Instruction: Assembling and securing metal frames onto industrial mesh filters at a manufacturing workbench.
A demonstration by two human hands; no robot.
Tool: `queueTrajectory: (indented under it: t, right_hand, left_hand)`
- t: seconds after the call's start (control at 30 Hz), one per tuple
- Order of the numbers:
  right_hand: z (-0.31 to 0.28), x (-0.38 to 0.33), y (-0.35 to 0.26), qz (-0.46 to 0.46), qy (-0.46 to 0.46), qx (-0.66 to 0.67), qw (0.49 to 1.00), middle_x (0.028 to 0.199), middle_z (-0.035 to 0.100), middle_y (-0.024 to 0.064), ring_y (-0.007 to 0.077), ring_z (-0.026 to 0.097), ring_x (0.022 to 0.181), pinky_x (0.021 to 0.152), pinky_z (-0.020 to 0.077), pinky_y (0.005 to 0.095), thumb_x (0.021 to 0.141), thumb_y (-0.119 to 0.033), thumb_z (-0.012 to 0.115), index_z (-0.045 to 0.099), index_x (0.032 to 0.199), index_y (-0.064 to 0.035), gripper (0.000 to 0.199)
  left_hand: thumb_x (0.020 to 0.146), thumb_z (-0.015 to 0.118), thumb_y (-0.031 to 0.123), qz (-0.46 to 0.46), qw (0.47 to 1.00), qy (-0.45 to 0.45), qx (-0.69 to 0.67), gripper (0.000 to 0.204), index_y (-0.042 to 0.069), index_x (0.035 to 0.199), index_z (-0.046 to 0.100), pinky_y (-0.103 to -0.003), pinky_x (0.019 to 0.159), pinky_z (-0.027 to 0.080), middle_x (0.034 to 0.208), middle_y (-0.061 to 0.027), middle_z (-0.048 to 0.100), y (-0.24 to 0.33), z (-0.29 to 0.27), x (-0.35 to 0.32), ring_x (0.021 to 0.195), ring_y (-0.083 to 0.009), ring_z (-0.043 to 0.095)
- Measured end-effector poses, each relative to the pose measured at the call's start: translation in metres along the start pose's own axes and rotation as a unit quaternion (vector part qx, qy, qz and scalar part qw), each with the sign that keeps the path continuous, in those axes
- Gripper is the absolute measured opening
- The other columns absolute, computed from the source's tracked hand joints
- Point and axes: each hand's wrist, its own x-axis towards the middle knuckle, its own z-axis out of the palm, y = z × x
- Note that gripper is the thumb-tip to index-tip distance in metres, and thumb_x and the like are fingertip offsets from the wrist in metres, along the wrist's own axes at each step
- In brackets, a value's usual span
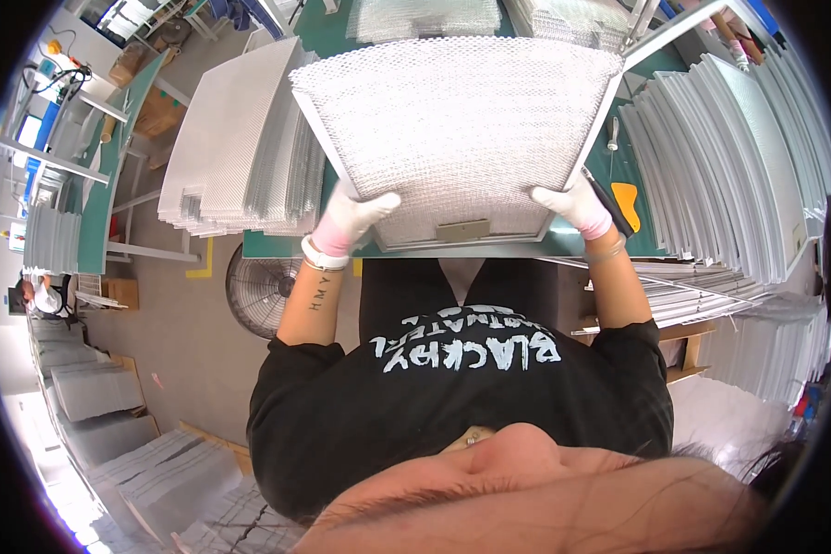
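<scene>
A large square metal mesh filter panel [461,129] with a silver frame and a small latch on its near edge is held above the green workbench [637,235]. My left hand [355,217], in a white glove with a pink cuff, grips the panel's near left corner. Gripping the near right corner is my right hand [572,205], gloved the same way. A bracelet sits on my left wrist.
A stack of mesh sheets [240,138] lies left of the panel, and framed filters [729,157] stand in a row on the right. A floor fan [260,288] is below the bench. More filter stacks [157,471] sit lower left. Another person [41,295] sits far left.
</scene>
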Motion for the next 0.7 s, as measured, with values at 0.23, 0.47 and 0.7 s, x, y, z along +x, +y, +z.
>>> queueTrajectory:
  t: [0.23, 0.47, 0.7]
  right_hand:
    - [0.0, -0.027, 0.013, 0.086, -0.135, -0.112, 0.981, 0.127, 0.058, 0.0107, 0.02, 0.052, 0.117, 0.104, 0.0391, 0.0343, 0.081, -0.014, 0.074, 0.049, 0.133, 0.0033, 0.06]
    - [0.002, -0.034, -0.007, 0.034, -0.077, -0.123, 0.989, 0.123, 0.061, 0.0108, 0.0189, 0.055, 0.112, 0.099, 0.0429, 0.0338, 0.082, -0.009, 0.073, 0.051, 0.131, 0.0039, 0.054]
    - [-0.014, -0.002, -0.035, -0.196, -0.173, -0.234, 0.937, 0.111, 0.066, 0.0145, 0.0251, 0.063, 0.102, 0.09, 0.0488, 0.0368, 0.09, -0.022, 0.063, 0.066, 0.114, -0.0008, 0.031]
  left_hand:
    - [0.083, 0.074, 0.015, -0.168, 0.938, -0.253, 0.169, 0.065, -0.001, 0.139, 0.045, -0.036, 0.105, 0.04, 0.133, -0.0141, 0.054, -0.026, -0.023, -0.023, 0.122, -0.0226, 0.05]
    - [0.081, 0.075, 0.008, -0.067, 0.97, -0.143, 0.183, 0.056, -0.003, 0.13, 0.05, -0.033, 0.08, 0.053, 0.119, -0.0117, 0.06, -0.004, -0.017, -0.025, 0.098, -0.0161, 0.058]
    - [0.094, 0.052, 0.014, 0.042, 0.9, -0.315, 0.299, 0.034, 0.003, 0.125, 0.06, -0.037, 0.102, 0.043, 0.129, -0.0137, 0.061, 0.052, -0.005, 0.023, 0.118, -0.0284, 0.058]
